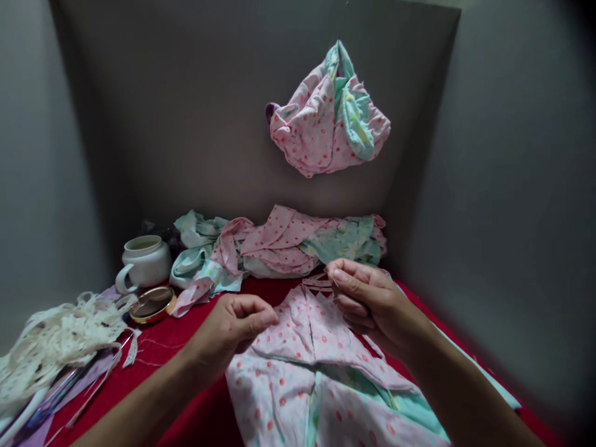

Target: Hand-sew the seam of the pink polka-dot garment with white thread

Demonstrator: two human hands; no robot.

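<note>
Hands meet over pink dotted fabric [302, 347] at lower centre of the frame, spread on a red table [186, 347]. The left hand [230, 332] pinches the cloth's left edge; the right hand [367, 301] closes its fingers on the upper right edge. Behind lie heaped scraps [279, 248], a white cup [144, 261] and lace trim [56, 335] at left.

Pink dotted cloth [321, 379] cut off at bottom edge.

Head view, downward (close over table [186, 410])
</note>
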